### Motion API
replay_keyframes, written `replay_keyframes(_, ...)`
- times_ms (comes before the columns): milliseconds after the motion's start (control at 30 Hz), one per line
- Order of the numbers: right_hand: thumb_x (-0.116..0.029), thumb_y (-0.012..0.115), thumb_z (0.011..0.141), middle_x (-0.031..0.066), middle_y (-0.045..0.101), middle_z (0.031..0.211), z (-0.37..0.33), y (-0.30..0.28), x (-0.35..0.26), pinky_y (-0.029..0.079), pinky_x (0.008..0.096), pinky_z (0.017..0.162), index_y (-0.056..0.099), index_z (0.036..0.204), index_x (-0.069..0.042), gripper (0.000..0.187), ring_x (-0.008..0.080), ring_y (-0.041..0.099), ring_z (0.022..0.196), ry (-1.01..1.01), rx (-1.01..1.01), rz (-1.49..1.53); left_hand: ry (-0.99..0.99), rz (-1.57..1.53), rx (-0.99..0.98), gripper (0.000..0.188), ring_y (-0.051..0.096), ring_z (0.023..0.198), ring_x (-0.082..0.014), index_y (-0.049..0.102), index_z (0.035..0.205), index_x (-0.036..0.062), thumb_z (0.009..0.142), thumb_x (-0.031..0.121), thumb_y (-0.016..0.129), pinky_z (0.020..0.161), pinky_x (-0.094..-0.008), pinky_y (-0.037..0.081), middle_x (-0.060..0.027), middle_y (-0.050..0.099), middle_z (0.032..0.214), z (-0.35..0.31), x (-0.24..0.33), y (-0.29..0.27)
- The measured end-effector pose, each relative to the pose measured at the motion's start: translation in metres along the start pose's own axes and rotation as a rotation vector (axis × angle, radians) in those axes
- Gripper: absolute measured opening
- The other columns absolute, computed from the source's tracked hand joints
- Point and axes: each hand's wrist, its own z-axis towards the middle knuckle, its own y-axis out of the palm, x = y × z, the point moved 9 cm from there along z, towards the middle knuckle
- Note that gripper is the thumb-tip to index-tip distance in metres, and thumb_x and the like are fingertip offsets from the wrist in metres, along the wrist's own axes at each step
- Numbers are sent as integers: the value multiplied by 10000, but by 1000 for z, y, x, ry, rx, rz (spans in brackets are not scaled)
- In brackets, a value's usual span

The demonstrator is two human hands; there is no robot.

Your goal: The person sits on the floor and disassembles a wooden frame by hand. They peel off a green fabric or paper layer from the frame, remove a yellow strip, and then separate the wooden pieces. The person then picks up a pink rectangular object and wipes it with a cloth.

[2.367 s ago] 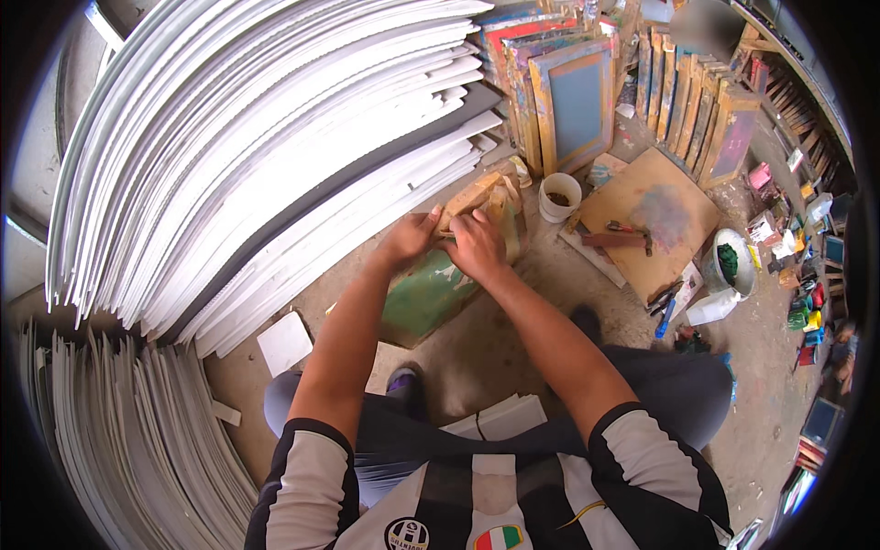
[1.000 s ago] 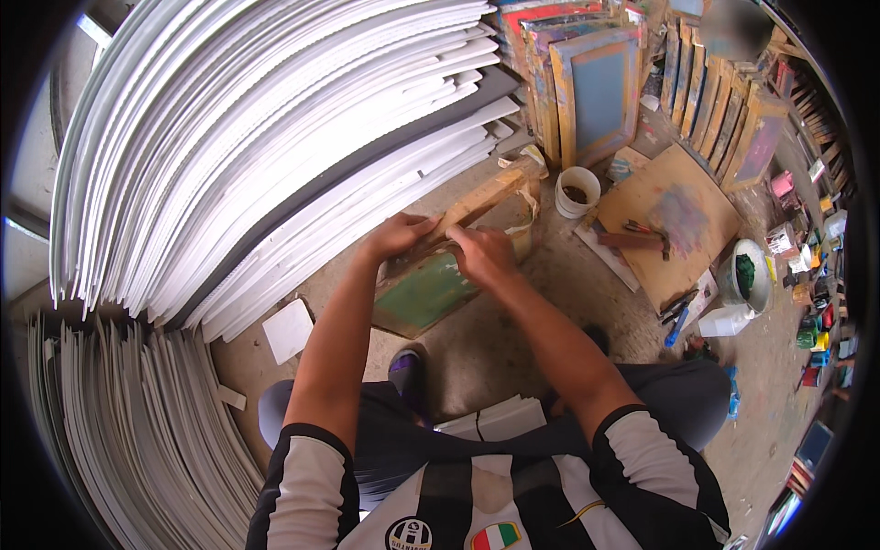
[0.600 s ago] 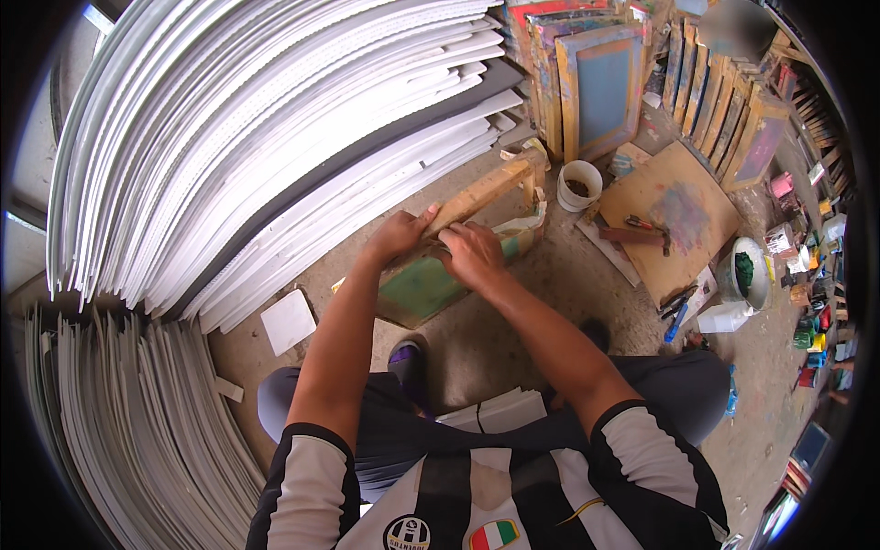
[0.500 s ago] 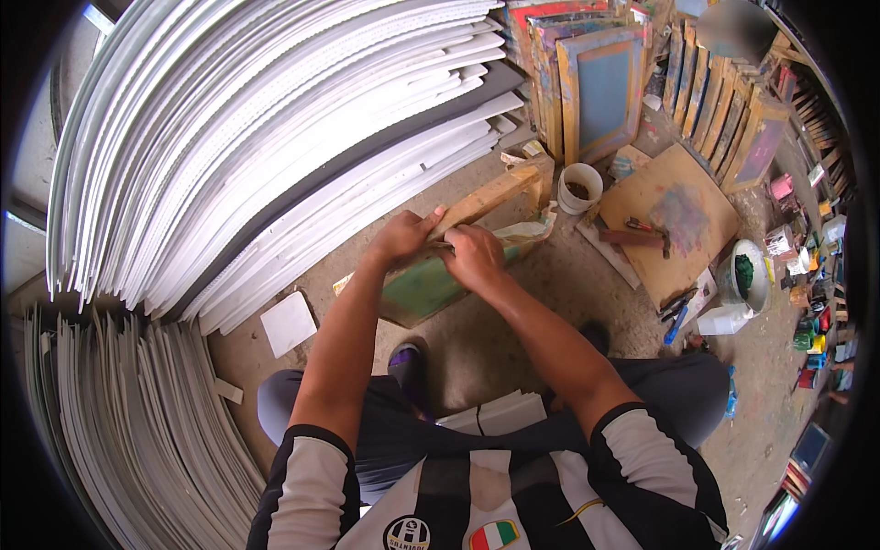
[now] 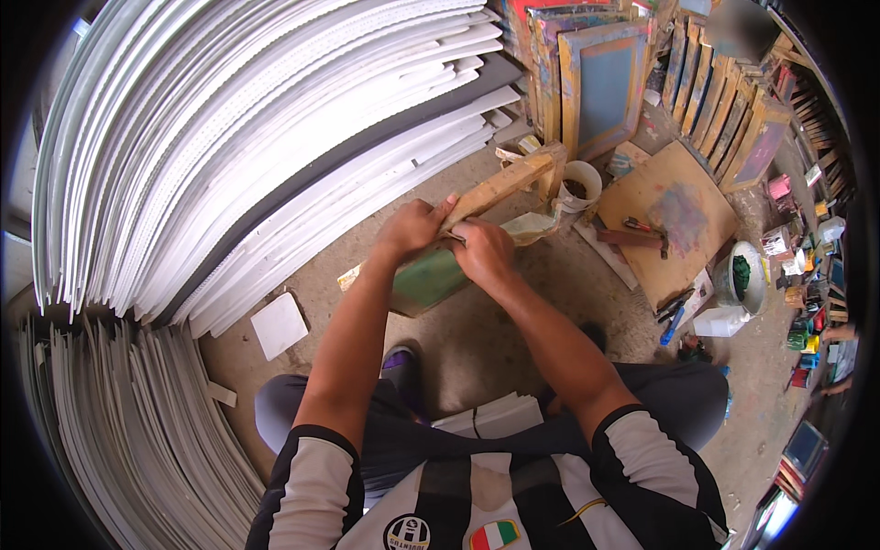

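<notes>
A wooden screen-printing frame point(image 5: 500, 190) stands tilted on edge on the floor in front of me. Its green-stained mesh point(image 5: 429, 280) hangs below, with a loose pale edge point(image 5: 533, 225) curling out toward the right. My left hand point(image 5: 414, 227) is closed over the top bar, thumb lying along the wood. Just beside it, my right hand point(image 5: 484, 254) has its fingers bunched tight at the bar's underside, pinching the mesh's edge; the fingertips are partly hidden.
Large stacks of white sheets point(image 5: 266, 165) fill the left. More frames point(image 5: 605, 92) lean at the back. A white bucket point(image 5: 579, 186), a stained board point(image 5: 674, 225) with a hammer-like tool point(image 5: 642, 236), and a paint tub point(image 5: 744, 280) lie right. White sheets point(image 5: 490, 417) sit between my feet.
The frame has shifted slightly right, its far end now overlapping the white bucket. Both hands have moved a little right with it, still closed at the bar.
</notes>
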Motion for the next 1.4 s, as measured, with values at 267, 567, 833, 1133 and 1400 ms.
replay_keyframes(267, -186, 762, 827, 132, 673, 851, 7, 4, 2, 517, 498, 740, 723, 862, -73, 125, 381, 662, 857, -113, 16, 34, -11, -19, -5, 914, 679, 862, -423, 715, 852, -110, 986, 745, 420, 865, -497, 492, -335, 679, 836, 7, -4, -1)
replay_keyframes(567, -106, 726, 796, 100, 598, 775, -23, -3, -4, 516, 469, 684, 646, 769, -73, 90, 343, 625, 796, -391, 103, 116, -32, 8, -26, 933, 651, 794, -407, 695, 809, -118, 983, 755, 414, 847, -503, 489, -316, 661, 776, 3, -2, -3)
replay_keyframes(833, -218, 760, 842, 90, 643, 1003, -20, 8, -16, 533, 458, 836, 752, 924, -64, 174, 318, 631, 968, -246, -7, -70, -4, -53, -29, 912, 667, 815, -385, 707, 852, -109, 977, 752, 434, 840, -481, 498, -295, 692, 815, 3, 2, 1)
replay_keyframes(1133, -232, 702, 879, 131, 727, 921, -7, 25, -2, 546, 488, 793, 768, 904, -72, 175, 356, 694, 889, -24, -88, -157, 113, 62, 94, 797, 699, 914, -407, 758, 911, -41, 1009, 683, 438, 869, -490, 496, -275, 733, 906, 2, 1, -11)
replay_keyframes(1400, -270, 741, 859, 157, 728, 846, -6, 19, -17, 550, 501, 734, 765, 879, -85, 187, 381, 701, 800, -122, -13, -110, -36, 36, -80, 846, 680, 1124, -417, 769, 1110, -2, 1002, 740, 378, 1002, -455, 492, -281, 727, 1124, -23, -27, -6)
